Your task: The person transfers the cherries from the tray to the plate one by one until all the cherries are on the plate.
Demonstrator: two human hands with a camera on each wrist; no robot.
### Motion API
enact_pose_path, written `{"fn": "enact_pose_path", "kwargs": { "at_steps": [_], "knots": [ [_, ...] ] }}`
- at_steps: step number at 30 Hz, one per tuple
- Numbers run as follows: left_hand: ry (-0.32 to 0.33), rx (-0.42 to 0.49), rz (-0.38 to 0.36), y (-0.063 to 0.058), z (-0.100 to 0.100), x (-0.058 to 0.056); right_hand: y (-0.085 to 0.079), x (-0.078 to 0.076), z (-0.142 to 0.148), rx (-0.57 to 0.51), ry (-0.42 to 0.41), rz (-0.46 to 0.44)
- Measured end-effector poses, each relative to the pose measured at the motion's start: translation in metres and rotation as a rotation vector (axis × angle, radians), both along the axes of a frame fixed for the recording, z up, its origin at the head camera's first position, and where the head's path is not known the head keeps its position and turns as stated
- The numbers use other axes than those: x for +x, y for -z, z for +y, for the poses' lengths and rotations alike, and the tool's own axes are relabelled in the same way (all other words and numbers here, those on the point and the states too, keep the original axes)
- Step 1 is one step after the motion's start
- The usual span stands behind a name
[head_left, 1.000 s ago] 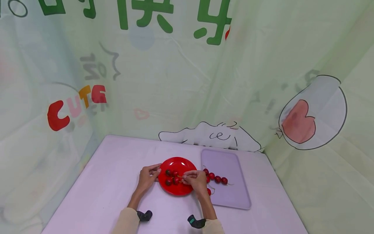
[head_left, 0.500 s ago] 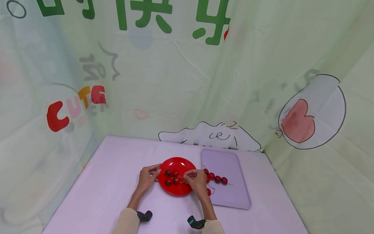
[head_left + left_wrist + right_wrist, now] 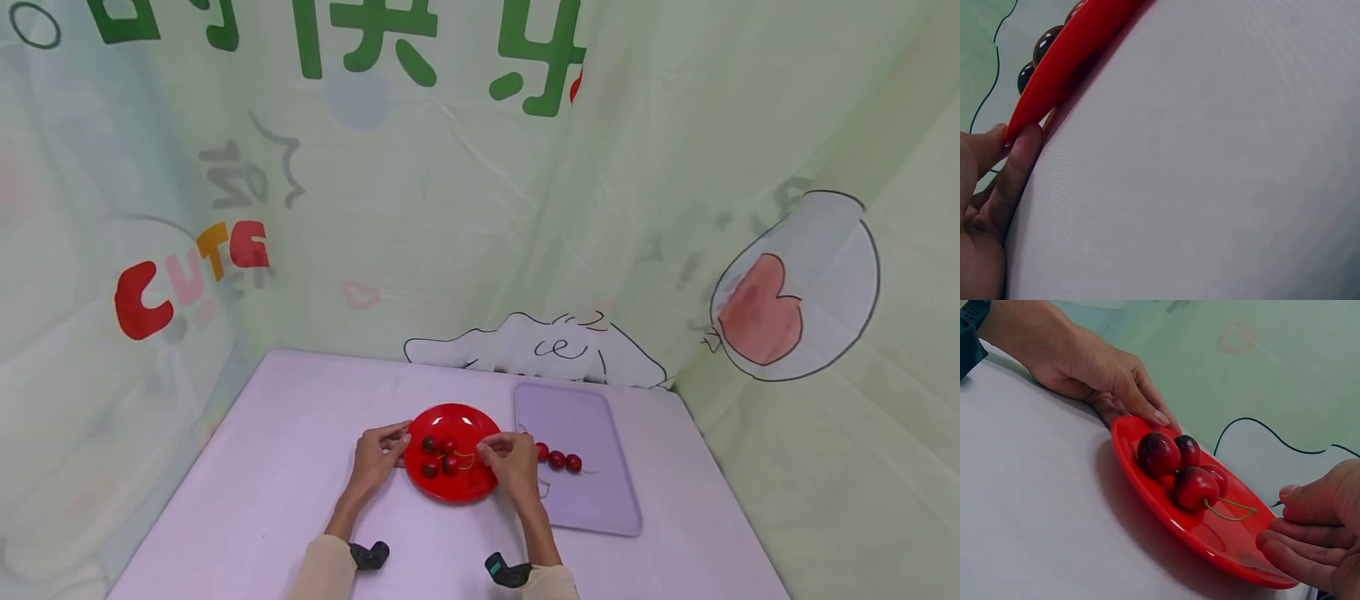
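A round red plate (image 3: 459, 493) lies on the table in the head view, with several dark red cherries (image 3: 1196, 487) grouped on it. Two green stems (image 3: 1235, 515) stick out towards the right. My left hand (image 3: 372, 458) holds the plate's left rim, thumb above and fingers beneath, as the left wrist view shows of the plate (image 3: 1063, 78). Over the plate's right side is my right hand (image 3: 513, 462). Its fingers (image 3: 1313, 544) stand apart from the stems and hold nothing.
A pale purple tray (image 3: 577, 408) lies to the right of the plate. On it several cherries (image 3: 557, 460) sit in a row, partly behind my right hand. A printed curtain (image 3: 450, 208) hangs along the table's back edge.
My right hand has let go of the cherry stems and shifted slightly right. Those cherries stay on the plate. My left hand still holds the rim.
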State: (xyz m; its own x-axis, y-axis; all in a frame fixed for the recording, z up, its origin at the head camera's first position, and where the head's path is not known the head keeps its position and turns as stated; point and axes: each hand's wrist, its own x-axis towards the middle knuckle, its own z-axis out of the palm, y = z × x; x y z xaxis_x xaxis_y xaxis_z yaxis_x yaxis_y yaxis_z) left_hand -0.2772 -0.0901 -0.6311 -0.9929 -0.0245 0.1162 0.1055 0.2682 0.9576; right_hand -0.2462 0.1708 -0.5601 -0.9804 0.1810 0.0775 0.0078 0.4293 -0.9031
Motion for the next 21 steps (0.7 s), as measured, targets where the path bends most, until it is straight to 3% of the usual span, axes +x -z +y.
{"fn": "enact_pose_path", "kwargs": {
  "at_steps": [4,12,21],
  "knots": [
    [-0.001,0.003,-0.005,0.000,0.001,0.000,-0.003,0.004,0.008,-0.042,0.031,-0.009],
    [-0.009,0.007,-0.002,0.001,0.000,0.002,-0.025,0.021,0.021,-0.140,0.046,0.001],
    [-0.004,0.006,-0.021,-0.002,0.000,0.002,-0.032,0.033,0.045,-0.221,0.111,-0.001]
  ]
}}
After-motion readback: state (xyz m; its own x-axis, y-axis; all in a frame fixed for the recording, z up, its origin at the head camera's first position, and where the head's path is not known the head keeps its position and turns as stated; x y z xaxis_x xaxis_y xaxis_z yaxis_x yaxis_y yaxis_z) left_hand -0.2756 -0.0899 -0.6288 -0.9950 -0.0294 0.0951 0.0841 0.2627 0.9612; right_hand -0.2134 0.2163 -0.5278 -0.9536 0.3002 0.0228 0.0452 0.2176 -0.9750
